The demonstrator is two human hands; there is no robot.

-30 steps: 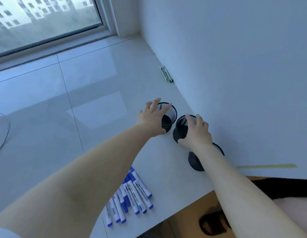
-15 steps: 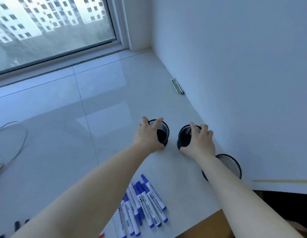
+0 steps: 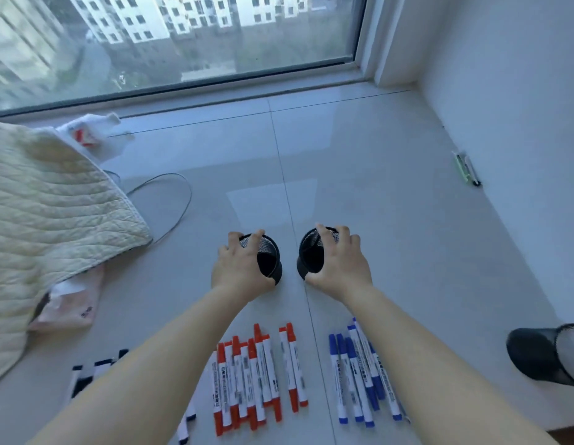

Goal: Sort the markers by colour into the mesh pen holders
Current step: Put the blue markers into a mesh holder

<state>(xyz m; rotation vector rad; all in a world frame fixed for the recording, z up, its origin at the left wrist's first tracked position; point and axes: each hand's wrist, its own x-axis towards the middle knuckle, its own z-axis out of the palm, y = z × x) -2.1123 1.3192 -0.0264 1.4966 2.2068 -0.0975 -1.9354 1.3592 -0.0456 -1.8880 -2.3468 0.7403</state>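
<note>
Red markers (image 3: 253,380), blue markers (image 3: 359,377), black markers (image 3: 86,374) all unsorted on floor; left hand (image 3: 239,271) grasps one mesh holder (image 3: 273,264), right hand (image 3: 338,264) another (image 3: 308,255)

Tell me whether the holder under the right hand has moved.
Yes: the holder in the right hand moved left, away from the wall, to the tile seam.

One wide-angle head camera looks forward and steeply down along both forearms to the left hand (image 3: 242,269) and right hand (image 3: 338,268), each with a grip on a mesh cup. It sits close above the tiled floor (image 3: 391,220). Beyond the grips the window (image 3: 183,36) fills the top; right of them stands the wall (image 3: 520,107).
</note>
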